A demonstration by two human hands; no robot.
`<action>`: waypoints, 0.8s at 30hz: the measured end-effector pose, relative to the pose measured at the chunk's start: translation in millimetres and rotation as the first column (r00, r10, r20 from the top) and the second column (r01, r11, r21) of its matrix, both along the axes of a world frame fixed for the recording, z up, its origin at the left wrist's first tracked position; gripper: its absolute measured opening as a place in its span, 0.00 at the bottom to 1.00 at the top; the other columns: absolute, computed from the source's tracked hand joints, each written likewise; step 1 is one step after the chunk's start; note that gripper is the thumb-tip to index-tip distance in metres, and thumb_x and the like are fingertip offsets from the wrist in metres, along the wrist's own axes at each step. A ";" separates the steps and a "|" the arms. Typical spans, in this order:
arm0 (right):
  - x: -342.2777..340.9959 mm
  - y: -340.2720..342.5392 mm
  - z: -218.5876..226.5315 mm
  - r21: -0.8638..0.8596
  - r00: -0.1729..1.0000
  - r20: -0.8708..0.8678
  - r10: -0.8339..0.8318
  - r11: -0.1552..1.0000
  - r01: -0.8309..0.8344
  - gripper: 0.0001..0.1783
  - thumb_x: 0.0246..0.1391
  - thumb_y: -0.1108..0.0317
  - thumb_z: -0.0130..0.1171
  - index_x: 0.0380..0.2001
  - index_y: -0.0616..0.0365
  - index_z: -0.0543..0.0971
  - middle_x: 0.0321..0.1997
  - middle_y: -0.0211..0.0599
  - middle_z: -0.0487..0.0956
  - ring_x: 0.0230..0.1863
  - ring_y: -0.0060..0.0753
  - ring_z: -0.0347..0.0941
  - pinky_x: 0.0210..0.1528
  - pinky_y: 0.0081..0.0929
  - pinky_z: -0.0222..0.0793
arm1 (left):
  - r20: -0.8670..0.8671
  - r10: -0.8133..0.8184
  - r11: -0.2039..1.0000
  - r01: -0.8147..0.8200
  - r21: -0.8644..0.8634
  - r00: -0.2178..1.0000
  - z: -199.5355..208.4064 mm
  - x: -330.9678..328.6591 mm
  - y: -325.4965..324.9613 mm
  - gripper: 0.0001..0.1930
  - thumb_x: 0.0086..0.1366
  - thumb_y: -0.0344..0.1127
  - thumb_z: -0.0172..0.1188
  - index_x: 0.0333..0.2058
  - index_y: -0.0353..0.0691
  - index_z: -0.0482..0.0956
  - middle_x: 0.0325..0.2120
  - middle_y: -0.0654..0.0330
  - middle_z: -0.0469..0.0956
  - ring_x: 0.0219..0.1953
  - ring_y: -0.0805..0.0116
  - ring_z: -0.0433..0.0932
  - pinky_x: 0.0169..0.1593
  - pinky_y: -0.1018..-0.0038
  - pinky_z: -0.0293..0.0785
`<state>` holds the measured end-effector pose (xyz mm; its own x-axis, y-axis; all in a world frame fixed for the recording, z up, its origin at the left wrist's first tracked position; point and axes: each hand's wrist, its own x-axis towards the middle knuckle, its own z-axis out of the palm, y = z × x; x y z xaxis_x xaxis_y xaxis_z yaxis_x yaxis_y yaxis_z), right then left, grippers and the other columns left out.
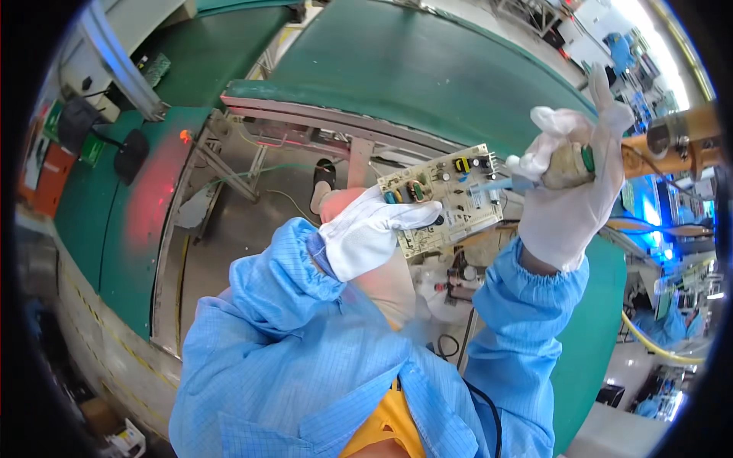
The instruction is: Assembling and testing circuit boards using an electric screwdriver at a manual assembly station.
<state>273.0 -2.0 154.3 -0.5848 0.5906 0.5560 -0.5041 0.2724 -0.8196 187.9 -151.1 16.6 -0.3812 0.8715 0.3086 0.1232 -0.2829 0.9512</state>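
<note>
My left hand [366, 233], in a white glove, grips a populated circuit board [464, 210] by its left side, thumb lying over the top face. The board is pale, tilted, and carries coils, capacitors, a yellow-and-black part and pins along its right edge. My right hand [569, 179], also white-gloved, is closed round a beige, bulky hand tool [566, 166] with a green spot at its side; one or two fingers point upward. A pale blue tip [500, 184] extends from this tool toward the board's right edge. Whether the tip touches the board, I cannot tell.
A green conveyor belt [427, 69] with a metal edge runs across the far side. Another green work surface [145, 206] lies at left, with a black device [131, 156] on it. An orange-brown post [683, 141] stands close to my right hand. Below the board is blurred equipment [458, 278].
</note>
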 end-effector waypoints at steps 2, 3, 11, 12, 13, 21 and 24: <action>0.8 3.8 -1.9 0.000 0.999 0.010 -0.042 0.999 0.042 0.38 0.66 0.44 0.42 0.62 0.71 0.60 0.28 0.35 0.77 0.21 0.22 0.68 0.18 0.20 0.70 | 0.339 -0.060 0.993 0.089 -0.072 0.939 12.6 2.5 3.3 0.16 0.67 0.34 0.57 0.49 0.30 0.75 0.45 0.55 0.79 0.48 0.67 0.78 0.53 0.72 0.73; -3.7 5.0 -5.0 0.009 0.999 0.006 -0.053 0.999 0.053 0.38 0.66 0.44 0.42 0.61 0.72 0.61 0.28 0.35 0.77 0.21 0.22 0.68 0.18 0.20 0.69 | 0.494 -0.064 0.987 0.129 -0.099 0.867 15.1 6.3 3.9 0.16 0.67 0.35 0.56 0.48 0.29 0.76 0.45 0.55 0.79 0.48 0.66 0.78 0.53 0.72 0.73; 4.9 10.9 -12.7 0.069 0.995 -0.063 -0.075 0.994 0.080 0.34 0.66 0.48 0.41 0.56 0.75 0.68 0.27 0.36 0.76 0.18 0.23 0.65 0.16 0.21 0.63 | 0.416 -0.133 0.985 0.165 -0.043 0.900 7.5 22.9 2.9 0.15 0.68 0.37 0.55 0.49 0.35 0.77 0.48 0.53 0.77 0.50 0.62 0.76 0.54 0.71 0.71; 5.2 11.6 -13.5 0.075 0.994 -0.079 -0.073 0.994 0.079 0.33 0.66 0.50 0.42 0.55 0.75 0.69 0.27 0.36 0.76 0.18 0.23 0.65 0.16 0.21 0.61 | 0.420 -0.134 0.985 0.168 -0.044 0.898 11.0 24.0 2.6 0.15 0.68 0.37 0.55 0.49 0.35 0.77 0.48 0.53 0.77 0.50 0.62 0.76 0.54 0.71 0.71; 5.0 10.7 -14.1 0.076 0.994 -0.077 -0.072 0.994 0.078 0.33 0.66 0.50 0.42 0.55 0.75 0.69 0.27 0.36 0.76 0.18 0.23 0.65 0.16 0.21 0.61 | 0.361 -0.138 0.988 0.155 -0.019 0.922 15.5 25.1 0.1 0.15 0.68 0.37 0.55 0.49 0.36 0.77 0.48 0.53 0.77 0.51 0.61 0.76 0.54 0.71 0.70; 7.1 5.7 -16.6 0.065 0.992 -0.076 -0.105 0.992 0.110 0.26 0.64 0.60 0.41 0.56 0.72 0.70 0.27 0.35 0.74 0.16 0.24 0.63 0.16 0.20 0.60 | -0.260 -0.020 0.977 0.074 0.202 0.966 -3.0 19.6 -1.3 0.16 0.65 0.37 0.59 0.48 0.35 0.77 0.45 0.54 0.78 0.47 0.66 0.77 0.51 0.72 0.72; 9.4 7.5 -14.7 -0.037 0.996 -0.083 0.025 0.999 -0.028 0.25 0.64 0.59 0.41 0.54 0.70 0.72 0.28 0.35 0.74 0.16 0.24 0.64 0.16 0.20 0.60 | -0.350 0.016 0.953 0.091 0.288 0.936 5.7 20.4 -0.6 0.17 0.64 0.37 0.62 0.47 0.33 0.76 0.42 0.56 0.79 0.45 0.70 0.77 0.49 0.74 0.73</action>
